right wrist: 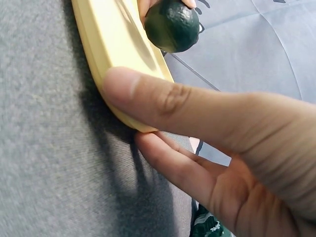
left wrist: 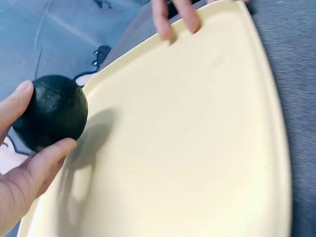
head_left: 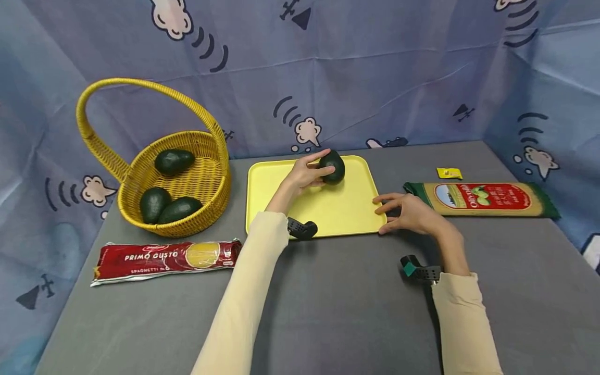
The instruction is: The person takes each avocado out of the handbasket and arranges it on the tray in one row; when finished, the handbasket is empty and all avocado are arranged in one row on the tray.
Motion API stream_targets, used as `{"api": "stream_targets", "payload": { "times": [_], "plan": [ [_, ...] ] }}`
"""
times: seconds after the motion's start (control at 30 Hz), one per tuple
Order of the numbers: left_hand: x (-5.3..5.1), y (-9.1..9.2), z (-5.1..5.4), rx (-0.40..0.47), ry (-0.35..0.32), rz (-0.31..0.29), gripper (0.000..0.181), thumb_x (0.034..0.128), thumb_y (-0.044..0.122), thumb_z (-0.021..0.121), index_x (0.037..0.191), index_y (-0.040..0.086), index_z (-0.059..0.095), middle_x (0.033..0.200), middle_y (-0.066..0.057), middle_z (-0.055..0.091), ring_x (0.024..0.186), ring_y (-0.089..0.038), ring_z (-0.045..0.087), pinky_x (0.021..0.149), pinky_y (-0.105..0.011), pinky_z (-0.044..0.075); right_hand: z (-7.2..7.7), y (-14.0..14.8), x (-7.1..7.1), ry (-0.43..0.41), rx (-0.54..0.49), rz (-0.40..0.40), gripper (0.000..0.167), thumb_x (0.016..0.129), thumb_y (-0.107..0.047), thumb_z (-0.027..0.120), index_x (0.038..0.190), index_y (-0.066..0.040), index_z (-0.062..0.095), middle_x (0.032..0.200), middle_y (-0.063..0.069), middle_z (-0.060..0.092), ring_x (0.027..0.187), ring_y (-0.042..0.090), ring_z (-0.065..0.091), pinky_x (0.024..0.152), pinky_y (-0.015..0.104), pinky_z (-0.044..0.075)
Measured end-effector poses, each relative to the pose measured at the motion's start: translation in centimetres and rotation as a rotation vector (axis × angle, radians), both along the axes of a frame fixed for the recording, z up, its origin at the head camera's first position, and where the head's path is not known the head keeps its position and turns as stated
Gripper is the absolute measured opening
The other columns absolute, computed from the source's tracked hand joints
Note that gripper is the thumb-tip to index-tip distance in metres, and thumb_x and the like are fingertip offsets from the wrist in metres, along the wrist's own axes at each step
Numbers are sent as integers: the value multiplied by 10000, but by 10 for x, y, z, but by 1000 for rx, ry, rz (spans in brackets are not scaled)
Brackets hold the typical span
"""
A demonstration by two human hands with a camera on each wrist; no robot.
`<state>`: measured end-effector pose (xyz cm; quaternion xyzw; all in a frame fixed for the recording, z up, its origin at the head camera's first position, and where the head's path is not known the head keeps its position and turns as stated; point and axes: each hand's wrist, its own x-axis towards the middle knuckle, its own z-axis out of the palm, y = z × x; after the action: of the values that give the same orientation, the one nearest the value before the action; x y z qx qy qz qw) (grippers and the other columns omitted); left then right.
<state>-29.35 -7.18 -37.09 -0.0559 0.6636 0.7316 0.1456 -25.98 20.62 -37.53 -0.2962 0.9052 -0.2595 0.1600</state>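
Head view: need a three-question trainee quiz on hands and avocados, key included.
1. Which hand holds an avocado?
2. How many avocados show inside the yellow basket?
3. True or false: the right hand holds the red spaghetti pack.

Key:
1. The left hand.
2. Three.
3. False; it touches the yellow tray.

On the red packet [head_left: 164, 261], "PRIMO GUSTO" and "SPAGHETTI" can be read. On the gold-and-green packet [head_left: 483, 199], "OLIVOILÀ" seems to be printed, beside unclear Chinese characters.
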Motion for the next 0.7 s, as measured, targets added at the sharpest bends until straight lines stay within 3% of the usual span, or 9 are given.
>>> {"api": "stream_targets", "payload": {
  "times": [0.2, 0.47, 0.7],
  "plan": [
    [-8, 0, -7, -23, 7, -15, 566, 892, 49, 678, 1403, 233, 522, 1397, -172, 467, 1208, -316, 536, 945, -431, 500, -2, 0, -1, -6, -6, -17, 481, 711, -226, 862, 1088, 29, 711, 1333, 171, 548, 1271, 392, 428, 998, 546, 406],
    [-15, 12, -13, -33, 81, -63, 589, 899, 58, 673, 1434, 209, 479, 1435, -182, 432, 1259, -307, 492, 972, -435, 481, -3, 0, -2, -10, -1, -43, 455, 714, -187, 861, 1089, 26, 715, 1341, 164, 549, 1226, 367, 490, 939, 508, 471],
    [-18, 15, -16, -29, 58, -73, 668, 855, -38, 690, 1434, 219, 479, 1444, -174, 412, 1264, -298, 486, 961, -403, 493, -4, 1, -3, -13, -14, -40, 433, 712, -188, 862, 1071, 11, 727, 1331, 156, 560, 1233, 359, 487, 936, 502, 474]
  ]
}}
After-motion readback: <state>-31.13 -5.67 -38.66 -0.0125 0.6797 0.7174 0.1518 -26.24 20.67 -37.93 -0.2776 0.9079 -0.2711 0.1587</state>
